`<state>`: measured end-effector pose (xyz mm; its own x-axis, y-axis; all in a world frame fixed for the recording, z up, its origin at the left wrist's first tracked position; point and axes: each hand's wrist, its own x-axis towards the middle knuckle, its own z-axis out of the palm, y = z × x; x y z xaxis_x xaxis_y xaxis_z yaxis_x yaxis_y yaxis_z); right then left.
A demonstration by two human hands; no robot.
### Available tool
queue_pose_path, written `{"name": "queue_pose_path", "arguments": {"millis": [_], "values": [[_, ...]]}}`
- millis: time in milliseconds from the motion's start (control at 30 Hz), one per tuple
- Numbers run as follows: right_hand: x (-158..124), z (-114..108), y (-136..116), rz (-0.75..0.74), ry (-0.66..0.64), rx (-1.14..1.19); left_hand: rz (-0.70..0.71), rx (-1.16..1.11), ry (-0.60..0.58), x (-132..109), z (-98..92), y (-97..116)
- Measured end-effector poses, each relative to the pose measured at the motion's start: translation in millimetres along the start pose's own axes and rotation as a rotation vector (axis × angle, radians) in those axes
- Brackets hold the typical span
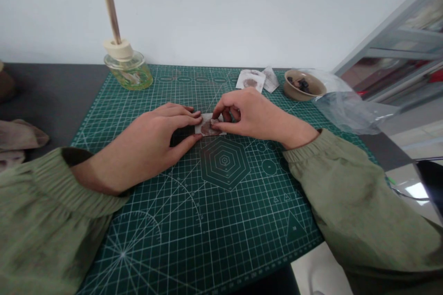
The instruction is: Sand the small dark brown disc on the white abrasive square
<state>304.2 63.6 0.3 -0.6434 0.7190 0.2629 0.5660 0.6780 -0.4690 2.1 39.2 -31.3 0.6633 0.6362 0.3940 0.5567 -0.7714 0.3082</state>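
A small white rectangular piece of paper [204, 128] with a brown smear lies flat on the green cutting mat [180, 249]. My left hand [157, 136] rests at its left end, fingers stretched out and thumb apart, the tips touching the paper's edge. Between the thumb and fingertips of my right hand [247, 113] is a small crumpled whitish wad [213, 121], pressed against the brown patch. Part of the paper's right end is hidden under the right hand.
Farther back lie a brown-stained white square [250, 81] and a crumpled white piece [270, 79]. A tan bowl [304, 85] holds dark bits, beside clear plastic [356, 110]. A reed diffuser bottle [128, 71] stands back left. Brown cloth [20, 136] lies at far left.
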Motion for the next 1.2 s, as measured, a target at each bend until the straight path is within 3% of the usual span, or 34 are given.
{"name": "queue_pose_path", "arguments": {"millis": [633, 833, 967, 1067, 1200], "values": [[-1, 12, -11, 0.015, 0.023, 0.080, -0.082, -0.063, -0.003, -1, -1.5, 8], [-3, 9, -12, 0.012, -0.039, 0.143, -0.129, -0.102, -0.004, -2, -2.4, 9], [-5, 7, -12, 0.021, 0.020, 0.114, -0.121, -0.101, -0.004, -3, -2.1, 9], [-6, 5, -12, -0.013, -0.041, 0.141, -0.108, -0.087, -0.009, -3, -2.2, 8], [-5, 4, -11, 0.055, 0.001, 0.095, -0.087, -0.073, 0.000, -2, -1.9, 7]]}}
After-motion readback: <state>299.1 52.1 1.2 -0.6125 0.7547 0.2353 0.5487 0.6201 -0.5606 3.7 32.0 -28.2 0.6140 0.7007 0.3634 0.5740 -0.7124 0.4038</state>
